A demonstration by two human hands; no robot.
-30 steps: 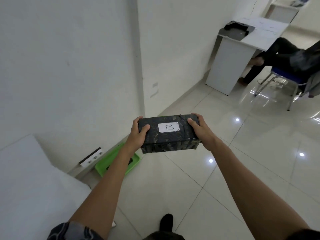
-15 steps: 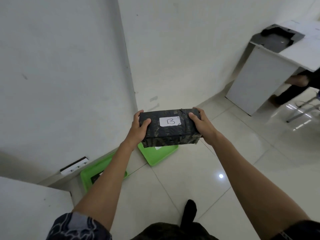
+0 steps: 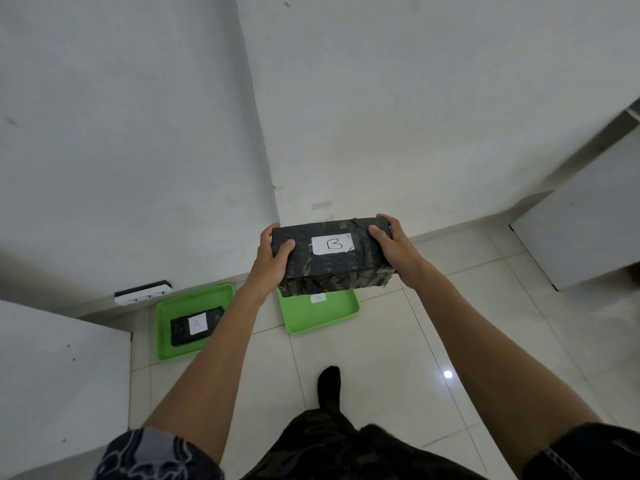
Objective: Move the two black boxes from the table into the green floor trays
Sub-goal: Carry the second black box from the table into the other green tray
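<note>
A black box with a white label "B" (image 3: 332, 259) is held in the air between my left hand (image 3: 272, 259) on its left end and my right hand (image 3: 394, 249) on its right end. It hangs above the far edge of the right green tray (image 3: 322, 315), which has a small white label on its floor. The left green tray (image 3: 180, 308) lies on the floor by the wall and holds the black box labelled "A" (image 3: 194, 326). My left forearm crosses over that tray's right side.
A white table (image 3: 59, 386) fills the lower left, close to the left tray. A white power strip (image 3: 143, 293) lies at the wall's foot behind that tray. A white cabinet (image 3: 585, 223) stands at the right. My dark-socked foot (image 3: 329, 388) is on the tiled floor.
The view has turned down and left toward the wall. Both green trays have come fully into sight below the box, and the box labelled "A" shows in the left one. Both hands kept their hold.
</note>
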